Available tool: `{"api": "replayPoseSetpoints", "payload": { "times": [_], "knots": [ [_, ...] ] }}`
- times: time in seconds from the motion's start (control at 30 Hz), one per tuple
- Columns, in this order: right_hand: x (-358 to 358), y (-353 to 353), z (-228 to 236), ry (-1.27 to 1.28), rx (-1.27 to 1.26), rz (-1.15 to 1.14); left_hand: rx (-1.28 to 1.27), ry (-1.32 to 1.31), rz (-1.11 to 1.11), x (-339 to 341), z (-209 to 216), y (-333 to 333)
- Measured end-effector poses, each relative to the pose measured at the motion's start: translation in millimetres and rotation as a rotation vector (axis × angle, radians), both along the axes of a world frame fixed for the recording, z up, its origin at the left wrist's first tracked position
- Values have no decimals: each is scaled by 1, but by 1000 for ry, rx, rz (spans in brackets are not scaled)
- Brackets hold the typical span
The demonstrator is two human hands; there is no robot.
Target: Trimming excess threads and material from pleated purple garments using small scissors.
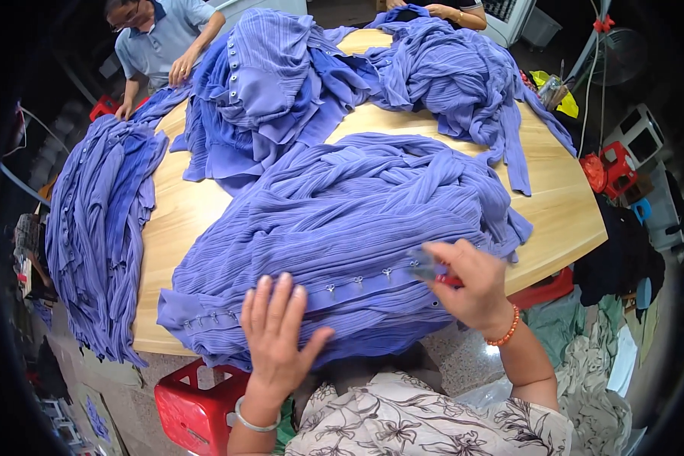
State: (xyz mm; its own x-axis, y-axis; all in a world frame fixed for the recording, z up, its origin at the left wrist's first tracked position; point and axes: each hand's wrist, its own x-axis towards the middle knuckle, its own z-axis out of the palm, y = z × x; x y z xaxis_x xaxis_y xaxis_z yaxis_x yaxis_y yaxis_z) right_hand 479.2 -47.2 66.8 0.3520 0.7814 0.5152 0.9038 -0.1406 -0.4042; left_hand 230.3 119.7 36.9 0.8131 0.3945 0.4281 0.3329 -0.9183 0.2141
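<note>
A pile of ribbed blue-violet garments lies in front of me on the wooden table. Along its near side runs a button band with small loose thread ends at its buttons. My left hand rests flat on the cloth below the band, fingers spread, holding nothing. On the right, my right hand is closed around small thread snips, red at the grip and grey at the front. Motion blurs their tips, which are over the right part of the band; whether they touch the cloth I cannot tell.
More blue-violet garments lie in a tall heap, a far-right heap and over the left edge of the table. One co-worker handles cloth at far left, another at the back. A red stool stands below.
</note>
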Motion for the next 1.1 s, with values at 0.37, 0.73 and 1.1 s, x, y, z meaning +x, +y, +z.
{"api": "replayPoseSetpoints", "payload": {
  "times": [0.37, 0.73, 1.1],
  "knots": [
    [-49, 21, -2, 153, -311, 581, 46, -19, 235, -73, -36, 40],
    [-76, 18, -7, 27, -232, 385, 107, 4, 227, -87, -47, 55],
    [-75, 14, -18, -94, -21, 195, 126, -18, 252, -86, -55, 54]
  ]
}}
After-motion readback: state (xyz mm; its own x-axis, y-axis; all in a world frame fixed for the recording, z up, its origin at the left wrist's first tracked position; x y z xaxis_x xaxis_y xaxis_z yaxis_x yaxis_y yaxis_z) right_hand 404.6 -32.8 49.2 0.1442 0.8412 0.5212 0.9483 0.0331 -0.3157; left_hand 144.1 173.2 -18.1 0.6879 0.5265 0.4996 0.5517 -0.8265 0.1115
